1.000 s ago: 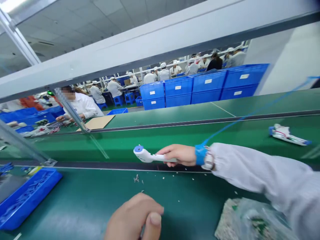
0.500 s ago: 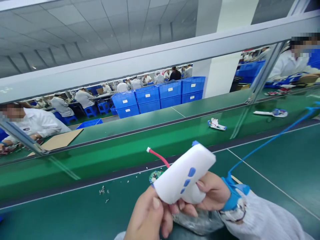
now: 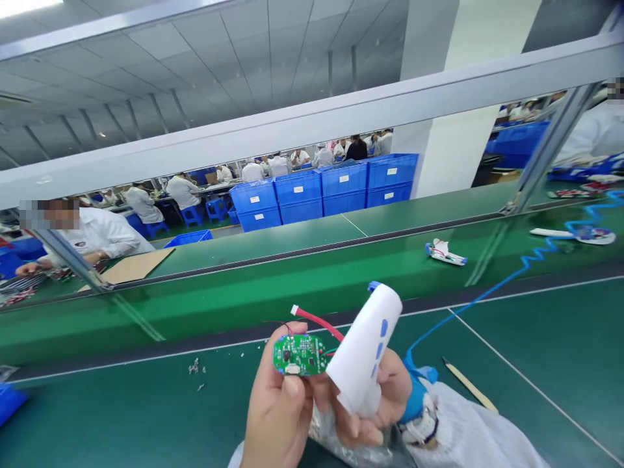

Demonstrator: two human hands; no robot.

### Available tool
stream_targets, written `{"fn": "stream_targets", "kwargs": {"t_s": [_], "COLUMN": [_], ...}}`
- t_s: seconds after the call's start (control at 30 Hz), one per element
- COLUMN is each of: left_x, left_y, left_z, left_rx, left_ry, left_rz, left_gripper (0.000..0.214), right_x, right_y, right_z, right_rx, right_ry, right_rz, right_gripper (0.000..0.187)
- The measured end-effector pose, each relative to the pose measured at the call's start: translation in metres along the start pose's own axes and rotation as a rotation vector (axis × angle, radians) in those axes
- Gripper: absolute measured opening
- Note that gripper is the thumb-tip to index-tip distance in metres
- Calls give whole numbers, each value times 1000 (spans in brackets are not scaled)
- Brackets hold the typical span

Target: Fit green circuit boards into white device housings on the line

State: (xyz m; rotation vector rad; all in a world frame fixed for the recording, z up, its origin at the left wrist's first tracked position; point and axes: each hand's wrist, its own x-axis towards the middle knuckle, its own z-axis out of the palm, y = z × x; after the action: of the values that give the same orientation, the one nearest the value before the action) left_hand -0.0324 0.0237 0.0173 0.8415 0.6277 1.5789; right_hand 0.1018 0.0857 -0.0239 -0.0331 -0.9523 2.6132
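My left hand (image 3: 277,416) pinches a small green circuit board (image 3: 299,355) with a red wire (image 3: 319,321) that ends in a white plug. Just to its right, my right hand (image 3: 385,396) is wrapped around a white plastic handle shell (image 3: 363,354) with blue buttons, held upright and tilted. The board sits right beside the shell's lower end. A blue wrist strap (image 3: 414,393) with a coiled blue cord (image 3: 507,276) is on my right wrist. A crumpled clear plastic bag (image 3: 341,442) lies under both hands.
A green conveyor belt (image 3: 292,286) runs across behind the green table (image 3: 536,338). Two white-and-blue units (image 3: 444,253) (image 3: 575,233) lie on the belt. A wooden stick (image 3: 470,385) lies at right, small debris (image 3: 195,370) at left. A person in white works across the belt at far left, by a cardboard sheet (image 3: 139,265). Blue crates (image 3: 322,188) are stacked behind.
My right hand set a white unit on the belt a second ago, then took up the shell. The shell has since tilted upright, and the green board has come into full view in my left hand.
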Motion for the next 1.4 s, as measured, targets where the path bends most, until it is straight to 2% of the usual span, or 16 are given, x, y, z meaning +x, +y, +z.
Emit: {"fn": "stream_targets", "kwargs": {"t_s": [0.07, 0.13, 0.27, 0.33, 0.37, 0.43, 0.53, 0.63, 0.73, 0.8, 0.93, 1.03, 1.1, 1.23, 1.3, 1.4], "left_x": [9, 16, 23, 23, 22, 21, 21, 22, 21, 20, 17, 15, 15, 14, 14, 14], "left_y": [-1, -2, -4, -6, -6, -6, -2, 3, 5, 5, 6, 11, 13, 12, 10, 7], "left_z": [-2, -3, -3, -3, -3, -3, -1, 3, 7, 6, -4, -11, -13, -12, -10, -4], "left_rx": [61, 114, 277, 397, 456, 568, 734, 910, 986, 975, 918, 834, 777, 762, 794, 842], "left_ry": [49, 117, 191, 218, 213, 198, 146, 102, 84, 75, 140, 187, 207, 177, 145, 91], "left_rz": [104, 153, 147, 111, 95, 91, 127, 186, 227, 231, 188, 147, 150, 172, 188, 218], "left_gripper": [42, 42, 39, 39, 39, 35, 31, 28, 27, 27, 23, 28, 32, 29, 27, 27], "right_x": [8, 15, 12, 2, -5, -15, -18, -12, -6, -4, -11, -26, -36, -43, -39, -27], "right_y": [6, 6, -15, -28, -32, -34, -29, -25, -23, -23, -28, -42, -53, -60, -55, -43], "right_z": [-2, -5, -15, -12, -6, 12, 40, 52, 48, 43, 38, 38, 38, 40, 43, 48], "right_rx": [-25, -100, -250, -313, -397, -678, -1031, -1052, -1056, -1042, -1059, -1134, -1216, -1373, -1379, -1387], "right_ry": [63, 243, 698, 851, 882, 858, 738, 753, 737, 712, 683, 590, 562, 693, 740, 731], "right_rz": [-15, -112, -493, -662, -723, -774, -720, -663, -621, -671, -807, -788, -703, -544, -589, -640], "right_gripper": [50, 44, 21, 13, 11, 8, 5, 4, 10, 13, 17, 14, 13, 16, 20, 18]}}
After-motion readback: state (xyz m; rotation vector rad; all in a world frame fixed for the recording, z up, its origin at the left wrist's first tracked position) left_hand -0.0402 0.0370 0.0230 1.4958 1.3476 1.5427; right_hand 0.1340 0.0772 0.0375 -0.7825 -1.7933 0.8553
